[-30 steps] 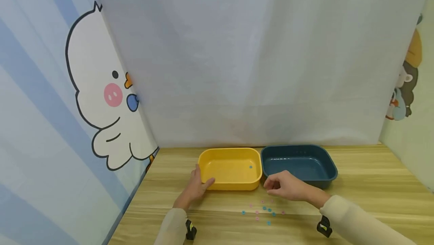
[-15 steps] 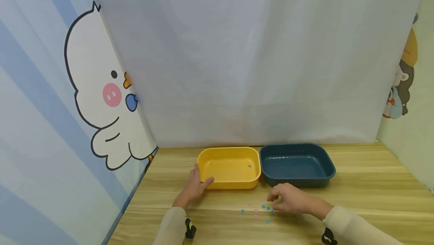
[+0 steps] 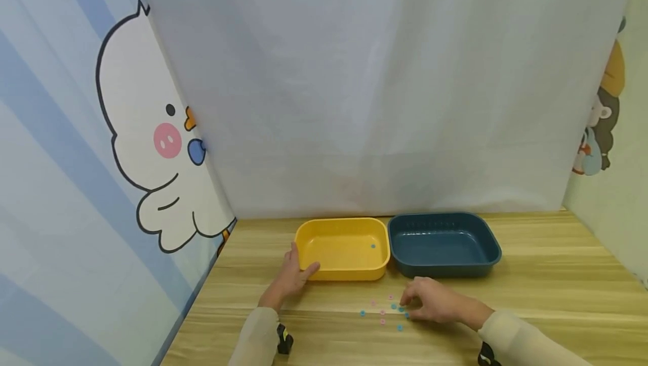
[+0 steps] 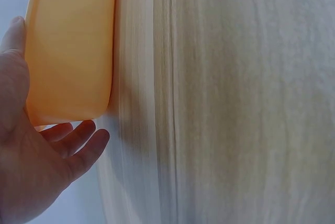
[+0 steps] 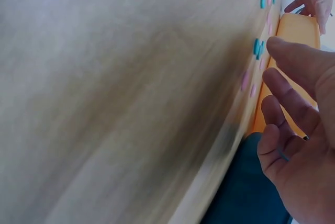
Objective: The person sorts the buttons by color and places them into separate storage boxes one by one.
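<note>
My left hand (image 3: 289,277) grips the left front corner of the yellow plastic bin (image 3: 349,275), thumb along the front rim and fingers along the outer side. In the left wrist view the fingers (image 4: 88,150) lie against the bin's end wall. Over the small flat round pieces, my right hand (image 3: 432,299) hovers low with thumb and fingers bent but apart; nothing shows between them. A blue piece (image 3: 406,315) lies right at its fingertips. Other blue pieces (image 3: 362,313) and pink pieces (image 3: 382,321) are scattered to its left. One blue piece (image 3: 373,246) sits inside the yellow bin.
A dark teal bin (image 3: 445,270) stands right beside the yellow one, just beyond my right hand. Both rest on a wood-grain table (image 3: 547,276). A pale hanging cloth (image 3: 354,102) closes off the back, with a printed curtain (image 3: 66,186) on the left.
From in front of the teal bin, my right hand has come down toward the near side, to the scattered pieces. My left hand stays on the yellow bin.
</note>
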`<move>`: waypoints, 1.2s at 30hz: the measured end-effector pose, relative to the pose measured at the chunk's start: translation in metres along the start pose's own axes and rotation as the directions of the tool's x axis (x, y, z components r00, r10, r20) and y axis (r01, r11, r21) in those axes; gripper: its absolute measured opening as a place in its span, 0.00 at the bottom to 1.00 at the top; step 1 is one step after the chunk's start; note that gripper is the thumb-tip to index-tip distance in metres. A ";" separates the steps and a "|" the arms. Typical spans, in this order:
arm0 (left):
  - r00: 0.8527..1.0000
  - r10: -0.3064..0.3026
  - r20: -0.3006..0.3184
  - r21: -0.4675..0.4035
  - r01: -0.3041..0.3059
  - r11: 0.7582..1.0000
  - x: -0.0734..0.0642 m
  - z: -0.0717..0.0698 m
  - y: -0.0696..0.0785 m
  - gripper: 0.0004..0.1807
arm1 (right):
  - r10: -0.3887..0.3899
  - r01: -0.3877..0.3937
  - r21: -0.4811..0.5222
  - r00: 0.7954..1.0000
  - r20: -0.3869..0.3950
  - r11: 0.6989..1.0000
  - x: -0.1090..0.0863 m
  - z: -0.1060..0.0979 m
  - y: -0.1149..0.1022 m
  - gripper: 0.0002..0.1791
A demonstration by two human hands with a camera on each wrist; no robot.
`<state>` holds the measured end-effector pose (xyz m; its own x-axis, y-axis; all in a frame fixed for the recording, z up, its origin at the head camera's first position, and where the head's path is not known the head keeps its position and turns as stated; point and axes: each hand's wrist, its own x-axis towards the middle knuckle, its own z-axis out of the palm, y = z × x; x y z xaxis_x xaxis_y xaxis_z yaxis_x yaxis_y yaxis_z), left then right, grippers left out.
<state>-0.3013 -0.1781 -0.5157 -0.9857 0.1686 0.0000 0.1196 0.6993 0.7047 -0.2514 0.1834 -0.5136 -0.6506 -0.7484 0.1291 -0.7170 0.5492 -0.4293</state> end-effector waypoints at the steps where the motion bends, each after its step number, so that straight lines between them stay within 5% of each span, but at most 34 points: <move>1: 1.000 -0.002 0.000 0.001 0.002 1.000 0.000 0.000 0.000 0.54 | -0.004 0.004 -0.001 1.000 0.003 1.000 0.000 0.001 0.000 0.08; 36: 1.000 0.006 0.005 -0.002 -0.006 1.000 -0.001 0.000 0.000 0.53 | -0.056 0.053 0.053 0.996 0.073 0.997 0.002 0.004 0.001 0.06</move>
<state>-0.3007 -0.1782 -0.5162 -0.9843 0.1764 0.0003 0.1252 0.6973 0.7058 -0.2525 0.1809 -0.5173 -0.5892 -0.8032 0.0879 -0.7360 0.4885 -0.4687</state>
